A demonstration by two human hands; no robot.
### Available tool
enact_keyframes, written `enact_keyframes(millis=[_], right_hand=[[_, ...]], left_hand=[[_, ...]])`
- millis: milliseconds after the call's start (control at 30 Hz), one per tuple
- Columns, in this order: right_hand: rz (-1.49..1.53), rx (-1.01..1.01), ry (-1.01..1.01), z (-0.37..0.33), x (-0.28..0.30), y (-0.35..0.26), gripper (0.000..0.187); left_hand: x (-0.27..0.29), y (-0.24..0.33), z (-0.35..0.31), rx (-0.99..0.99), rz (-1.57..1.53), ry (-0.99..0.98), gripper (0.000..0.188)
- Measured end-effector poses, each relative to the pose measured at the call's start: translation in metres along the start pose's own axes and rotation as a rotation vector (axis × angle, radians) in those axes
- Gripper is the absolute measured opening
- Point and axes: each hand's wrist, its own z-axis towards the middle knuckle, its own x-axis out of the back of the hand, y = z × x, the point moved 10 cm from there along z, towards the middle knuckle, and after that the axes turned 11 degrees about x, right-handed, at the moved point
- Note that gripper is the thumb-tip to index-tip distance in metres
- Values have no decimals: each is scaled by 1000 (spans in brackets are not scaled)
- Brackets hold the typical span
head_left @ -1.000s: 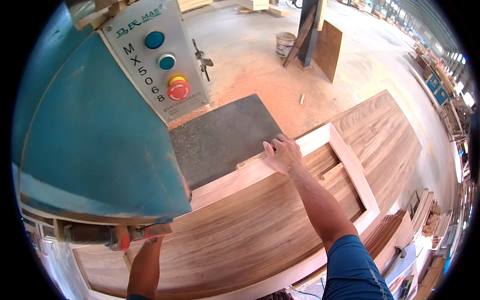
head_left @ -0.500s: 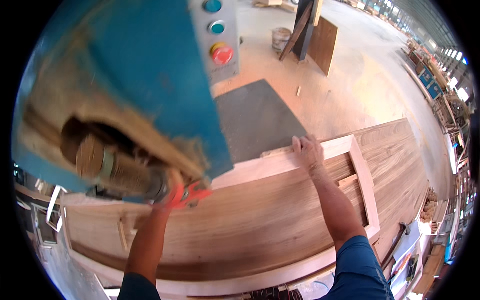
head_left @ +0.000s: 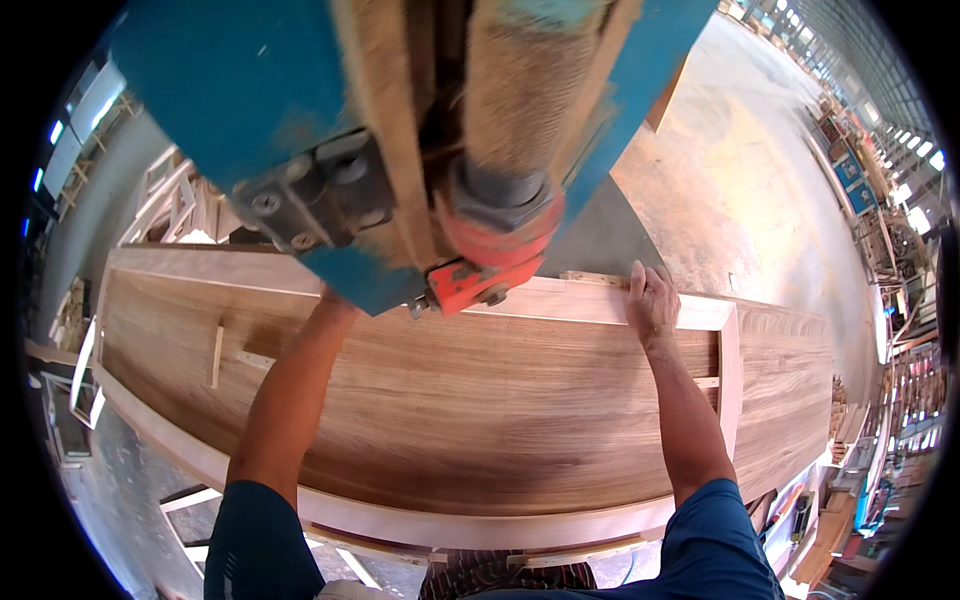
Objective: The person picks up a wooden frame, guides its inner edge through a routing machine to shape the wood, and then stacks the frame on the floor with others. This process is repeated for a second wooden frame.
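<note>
A long pale wooden frame [head_left: 600,525] lies across the worktop in front of me, around a wide brown wood-grain panel [head_left: 480,420]. My right hand [head_left: 653,300] is on the far rail near its right end, fingers curled over the edge beside a thin wood strip [head_left: 590,277]. My left forearm reaches to the same rail further left. Its hand is hidden behind the machine head, with only the wrist [head_left: 335,310] showing. Above the rail, between my arms, hangs a blue machine head [head_left: 230,90] with a dusty cylinder and a red bracket [head_left: 490,280].
A grey metal table [head_left: 610,235] extends behind the far rail. Small wood blocks [head_left: 216,357] lie inside the frame at the left. White frames [head_left: 85,375] stand at the far left. Sawdust covers the floor [head_left: 730,190], and stacked timber lines the right side.
My view has turned left, so the machine head now fills the upper middle. My left hand has gone out of sight behind it. The right hand stays on the far rail.
</note>
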Motion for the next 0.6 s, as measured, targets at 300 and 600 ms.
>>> enact_keyframes(millis=[300, 600], right_hand=[[-52, -5, 18, 14, 2, 3, 41], [-34, 12, 40, 11, 1, 0, 40]], left_hand=[[16, 15, 52, 117, -59, -45, 37], [8, 8, 52, 132, -16, -37, 37]])
